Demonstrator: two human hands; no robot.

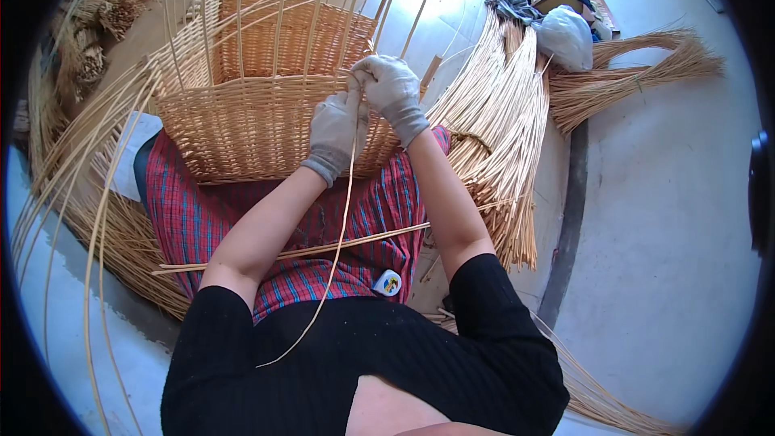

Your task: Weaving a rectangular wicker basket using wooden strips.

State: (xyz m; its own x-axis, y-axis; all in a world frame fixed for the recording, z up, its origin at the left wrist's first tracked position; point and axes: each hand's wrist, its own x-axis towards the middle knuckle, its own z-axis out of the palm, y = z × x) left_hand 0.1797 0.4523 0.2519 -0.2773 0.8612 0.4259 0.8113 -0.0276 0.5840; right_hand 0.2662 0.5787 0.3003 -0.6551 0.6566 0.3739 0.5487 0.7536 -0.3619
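A half-woven wicker basket [242, 131] rests against my lap, with tall thin stakes [281, 24] rising from its near wall. At the right part of that wall's upper edge, my left hand [336, 127] and my right hand [389, 90], both in grey-white gloves, work close together. My left hand is closed on a pale wicker strand [342, 234] that hangs down over my lap. Just above it, the fingers of my right hand are bent and pinched at the weave's edge, seemingly on the same strand. The exact fingertip contact is hidden by the gloves.
Across my checked cloth [282, 295] lie thin rods [355, 242], near a small tape measure [387, 282]. A big bundle of wicker rods [504, 137] stands to the right; behind it are a plastic bag [565, 39] and another bundle [593, 93]. Long loose strands [90, 274] fan out at left.
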